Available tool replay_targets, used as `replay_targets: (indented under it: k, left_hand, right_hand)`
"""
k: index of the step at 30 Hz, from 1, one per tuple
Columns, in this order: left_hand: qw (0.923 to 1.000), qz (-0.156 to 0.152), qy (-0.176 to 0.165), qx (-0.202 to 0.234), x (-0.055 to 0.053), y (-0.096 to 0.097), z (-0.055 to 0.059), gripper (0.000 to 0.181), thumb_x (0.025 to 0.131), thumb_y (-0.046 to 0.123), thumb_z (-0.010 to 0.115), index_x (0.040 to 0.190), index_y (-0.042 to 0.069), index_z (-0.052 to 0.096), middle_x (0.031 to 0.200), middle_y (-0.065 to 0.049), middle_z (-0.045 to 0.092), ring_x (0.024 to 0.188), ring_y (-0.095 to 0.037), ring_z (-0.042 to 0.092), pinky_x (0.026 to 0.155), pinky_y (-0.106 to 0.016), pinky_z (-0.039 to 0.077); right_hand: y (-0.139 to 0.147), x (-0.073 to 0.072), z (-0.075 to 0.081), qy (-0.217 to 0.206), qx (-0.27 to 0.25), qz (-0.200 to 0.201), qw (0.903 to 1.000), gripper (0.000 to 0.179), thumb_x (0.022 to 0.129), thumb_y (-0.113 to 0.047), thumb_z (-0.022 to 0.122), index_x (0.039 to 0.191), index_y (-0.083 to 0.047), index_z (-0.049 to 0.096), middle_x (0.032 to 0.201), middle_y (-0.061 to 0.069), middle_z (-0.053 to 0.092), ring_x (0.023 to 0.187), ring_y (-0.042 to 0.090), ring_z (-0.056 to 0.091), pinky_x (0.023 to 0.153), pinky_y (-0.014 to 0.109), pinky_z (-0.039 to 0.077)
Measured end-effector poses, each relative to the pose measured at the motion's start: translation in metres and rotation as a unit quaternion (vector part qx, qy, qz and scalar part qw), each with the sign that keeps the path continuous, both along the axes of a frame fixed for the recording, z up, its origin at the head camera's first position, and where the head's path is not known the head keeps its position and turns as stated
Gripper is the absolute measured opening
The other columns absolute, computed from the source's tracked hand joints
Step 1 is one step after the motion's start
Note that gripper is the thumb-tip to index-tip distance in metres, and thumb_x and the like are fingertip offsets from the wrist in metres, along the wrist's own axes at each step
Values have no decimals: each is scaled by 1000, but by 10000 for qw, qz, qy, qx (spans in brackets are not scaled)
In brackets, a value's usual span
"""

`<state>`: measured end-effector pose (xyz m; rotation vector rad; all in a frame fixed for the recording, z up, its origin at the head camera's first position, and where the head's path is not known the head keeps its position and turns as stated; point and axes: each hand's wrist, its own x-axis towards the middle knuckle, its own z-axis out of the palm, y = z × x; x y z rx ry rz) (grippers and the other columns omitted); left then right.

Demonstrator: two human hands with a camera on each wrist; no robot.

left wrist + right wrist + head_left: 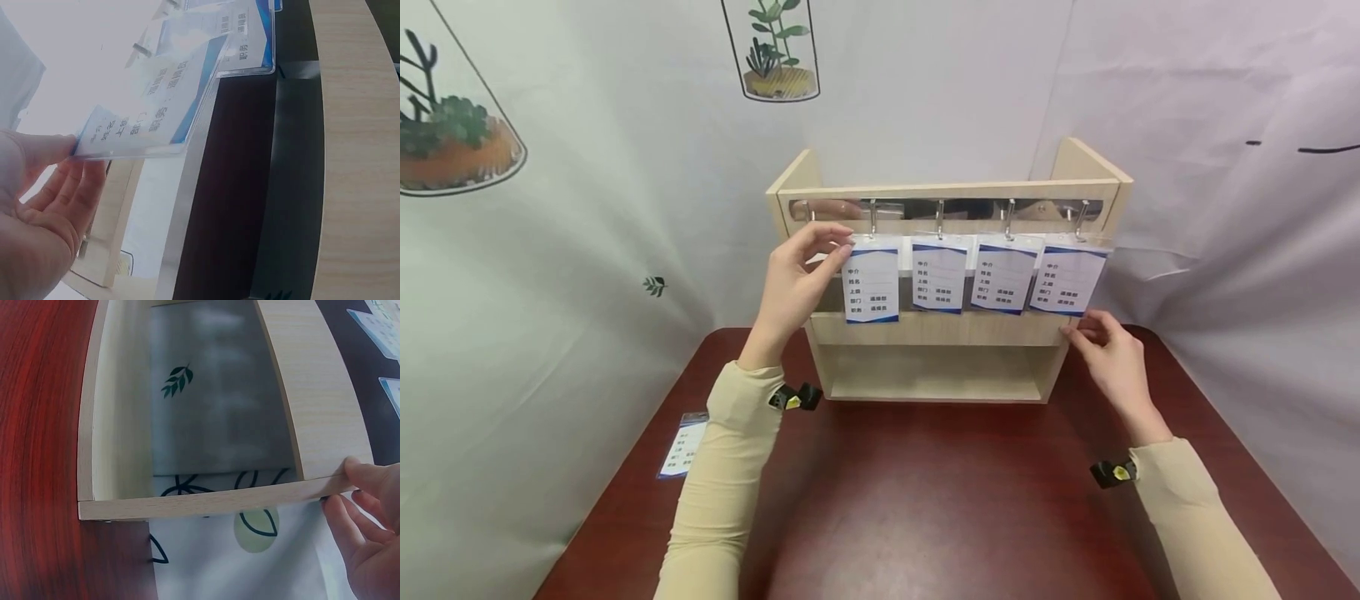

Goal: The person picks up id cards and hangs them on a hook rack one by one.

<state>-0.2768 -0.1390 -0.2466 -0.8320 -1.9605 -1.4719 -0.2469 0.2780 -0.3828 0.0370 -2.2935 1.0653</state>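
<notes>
My left hand (pixel 801 279) pinches the upper left corner of the leftmost hanging ID badge (pixel 871 287), a clear sleeve with a white and blue card. In the left wrist view, the thumb (pixel 47 153) lies on the sleeve's front with the fingers behind it. This badge hangs below the second hook (pixel 873 218) from the left. Three more badges (pixel 938 277) hang in a row to its right. My right hand (pixel 1112 358) holds the right side edge of the wooden rack (pixel 940 333), thumb on the front and fingers behind, below the rightmost badge.
Another badge (pixel 685 446) lies on the dark red table (pixel 955 500) at the left, partly covered by the left sleeve. The leftmost hook (pixel 808 210) on the metal strip bears no badge. Behind the rack hangs a white cloth (pixel 940 92) with printed plants.
</notes>
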Motion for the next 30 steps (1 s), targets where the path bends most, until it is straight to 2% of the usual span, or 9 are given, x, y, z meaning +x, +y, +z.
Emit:
replay_targets:
  k: [7, 21, 30]
  left_hand:
    - [9995, 292, -55, -98, -1, 2, -2, 19, 97, 9, 68, 114, 2, 72, 107, -9, 73, 89, -12, 66, 78, -23, 56]
    - [9965, 756, -296, -221, 3, 9, 8, 21, 95, 9, 70, 114, 2, 74, 104, -12, 73, 86, -14, 68, 77, -22, 56]
    - [9971, 729, -170, -160, 3, 11, 7, 21, 94, 5, 70, 114, 1, 75, 106, -12, 74, 86, -16, 68, 74, -20, 55]
  right_hand:
    - [-1, 2, -4, 10, 30, 50, 10000, 35, 95, -21, 72, 121, 3, 64, 106, 22, 72, 82, -23, 48, 69, 2, 41]
    - [0, 1, 1, 140, -71, 117, 9998, 37, 94, -21, 73, 120, 4, 64, 105, 24, 72, 81, -23, 49, 69, 1, 41]
    - [-1, 1, 1, 129, -64, 51, 9999, 36, 94, -21, 74, 120, 3, 65, 105, 23, 72, 81, -24, 49, 69, 1, 40]
